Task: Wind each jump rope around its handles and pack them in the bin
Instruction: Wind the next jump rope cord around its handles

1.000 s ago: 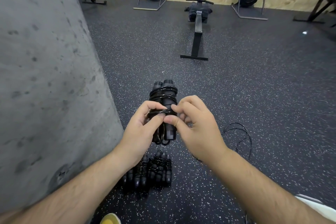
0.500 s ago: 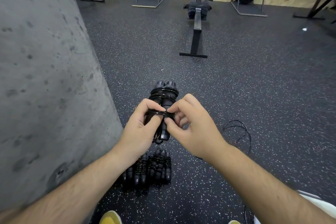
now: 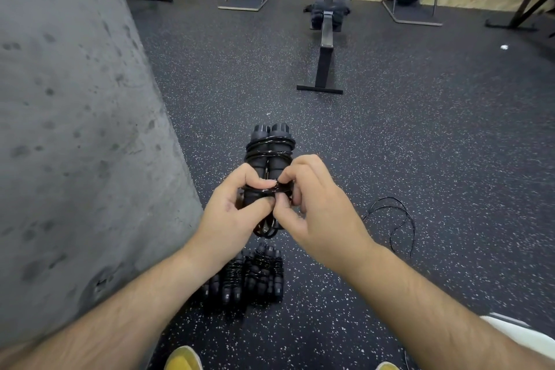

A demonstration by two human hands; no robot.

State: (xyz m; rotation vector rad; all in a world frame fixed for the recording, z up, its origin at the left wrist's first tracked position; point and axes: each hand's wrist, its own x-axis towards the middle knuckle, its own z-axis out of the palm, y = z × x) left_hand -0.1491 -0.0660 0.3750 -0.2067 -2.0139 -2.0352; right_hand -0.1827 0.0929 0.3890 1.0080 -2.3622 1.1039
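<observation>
two hands at frame centre: left hand (image 3: 231, 213) gripped one wound jump rope (image 3: 270, 156), right hand (image 3: 315, 213) pinched its cord; wound ropes (image 3: 249, 279) lay piled below, count unclear.

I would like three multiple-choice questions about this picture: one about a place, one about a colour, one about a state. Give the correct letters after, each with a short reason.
1. Where do the wound rope bundles lie?
A. on the floor below the hands
B. on the rowing machine
C. in a bin

2. What colour are the handles of the jump rope in the hands?
A. yellow
B. black
C. white

3. What is the state of the loose rope on the floor at the right?
A. wound round its handles
B. held in a hand
C. lying unwound

Answers: 1 A, the bundles rest on the speckled floor near the person. 2 B, both handles are black. 3 C, it lies in open loops, while the left hand and the right hand grip the other rope.
</observation>
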